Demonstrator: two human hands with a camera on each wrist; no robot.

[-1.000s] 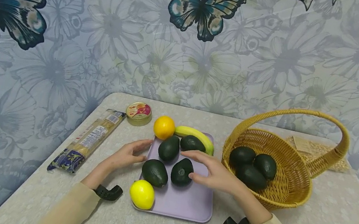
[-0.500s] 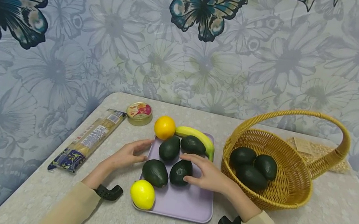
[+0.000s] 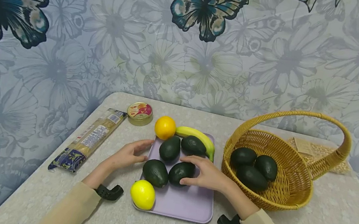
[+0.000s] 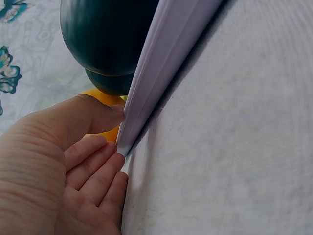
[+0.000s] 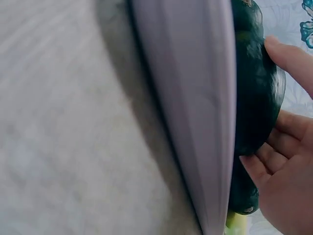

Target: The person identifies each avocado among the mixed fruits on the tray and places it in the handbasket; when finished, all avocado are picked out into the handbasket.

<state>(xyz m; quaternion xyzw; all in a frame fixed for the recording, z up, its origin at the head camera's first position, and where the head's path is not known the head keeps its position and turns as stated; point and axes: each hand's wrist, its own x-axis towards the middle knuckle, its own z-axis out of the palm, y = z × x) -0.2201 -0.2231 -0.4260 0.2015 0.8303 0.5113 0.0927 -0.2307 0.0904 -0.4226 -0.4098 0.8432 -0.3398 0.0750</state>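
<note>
A dark green avocado point(image 3: 178, 174) lies on the lilac tray point(image 3: 182, 204), between the thumb and curved fingers of my right hand point(image 3: 206, 174). In the right wrist view, the thumb touches that avocado point(image 5: 257, 93) on one side and the fingers lie on the other. Just left of it sits a second avocado point(image 3: 155, 172), with a lemon point(image 3: 142, 194) at the tray's front left corner. My left hand point(image 3: 127, 155) rests by the tray's left edge, fingers loosely bent, holding nothing. Two more avocados, one point(image 3: 170, 148) left of the other point(image 3: 193, 145), lie farther back.
An orange point(image 3: 165, 128) and a banana point(image 3: 201, 137) lie at the tray's back. To the right stands a wicker basket point(image 3: 290, 186) holding three avocados point(image 3: 252, 177). A pasta packet point(image 3: 90, 140) and a round tin point(image 3: 140, 113) are at left; a grain packet point(image 3: 330, 157) lies behind the basket.
My right hand has moved slightly left and closed in on the avocado, which has turned and shifted a little left toward its neighbour. The left hand has stayed put.
</note>
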